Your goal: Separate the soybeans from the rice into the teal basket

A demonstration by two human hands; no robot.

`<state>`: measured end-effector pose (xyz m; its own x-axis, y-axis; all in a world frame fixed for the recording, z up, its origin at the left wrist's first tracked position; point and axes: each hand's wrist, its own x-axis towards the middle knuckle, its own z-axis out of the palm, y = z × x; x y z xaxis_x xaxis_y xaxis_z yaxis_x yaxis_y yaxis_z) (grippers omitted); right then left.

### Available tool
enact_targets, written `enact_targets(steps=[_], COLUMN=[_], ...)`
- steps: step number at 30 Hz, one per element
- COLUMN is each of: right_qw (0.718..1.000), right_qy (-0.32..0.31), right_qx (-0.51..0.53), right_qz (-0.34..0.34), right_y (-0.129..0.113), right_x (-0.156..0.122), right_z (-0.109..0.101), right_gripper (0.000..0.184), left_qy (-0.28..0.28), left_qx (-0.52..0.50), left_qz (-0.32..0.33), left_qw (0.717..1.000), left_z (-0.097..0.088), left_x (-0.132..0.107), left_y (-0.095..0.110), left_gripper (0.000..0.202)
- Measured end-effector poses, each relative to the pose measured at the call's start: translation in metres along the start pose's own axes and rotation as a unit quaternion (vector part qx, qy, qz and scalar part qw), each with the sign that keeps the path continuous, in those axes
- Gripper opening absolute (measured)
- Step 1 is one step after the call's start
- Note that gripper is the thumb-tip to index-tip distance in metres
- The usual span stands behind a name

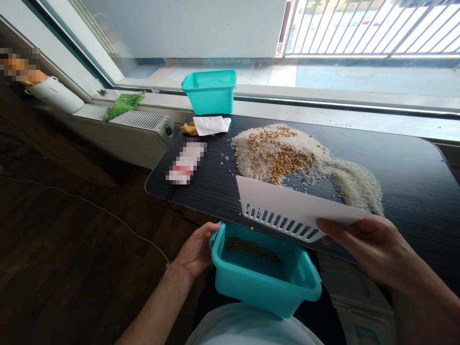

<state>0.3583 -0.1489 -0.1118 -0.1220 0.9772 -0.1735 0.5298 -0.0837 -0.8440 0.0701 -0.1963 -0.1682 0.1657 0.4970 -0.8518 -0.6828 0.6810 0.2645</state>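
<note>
My left hand [197, 250] is closed on the left end of a teal plastic bin [257, 286], which is held below the table's near edge. A strip of small round pieces lies on the bin's shaded floor. In my right hand [377, 251] is a thin white plastic sheet with a row of slots [287, 201], tilted over the table edge above the bin. Behind the sheet, white rice [359, 187] is heaped on the table. Small golden round pieces, like dried peas [287, 162], lie over the rice, densest near the sheet. One golden piece sits at the table edge.
The dark table [406, 165] runs along a window. A second teal bin [212, 93] stands at the back left. Near it are a white paper [212, 125] and a blurred-out flat object [187, 163]. A radiator [138, 122] with a green cloth [125, 104] is at the left.
</note>
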Motion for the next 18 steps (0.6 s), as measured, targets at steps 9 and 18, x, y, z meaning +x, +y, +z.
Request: enact_targets(steps=[9, 18], right_qw=[0.997, 0.939], right_qy=[-0.035, 0.305], right_qx=[0.041, -0.013], right_qz=[0.051, 0.157], right_y=[0.015, 0.030], right_x=[-0.015, -0.025], right_z=[-0.007, -0.046], right_gripper=[0.027, 0.022], left_qy=[-0.005, -0.001], left_qx=[-0.009, 0.024], left_qz=[0.006, -0.034], left_qw=[1.000, 0.999], left_z=[0.007, 0.027], left_x=[-0.002, 0.003], left_y=[-0.002, -0.025], left_gripper=[0.024, 0.020])
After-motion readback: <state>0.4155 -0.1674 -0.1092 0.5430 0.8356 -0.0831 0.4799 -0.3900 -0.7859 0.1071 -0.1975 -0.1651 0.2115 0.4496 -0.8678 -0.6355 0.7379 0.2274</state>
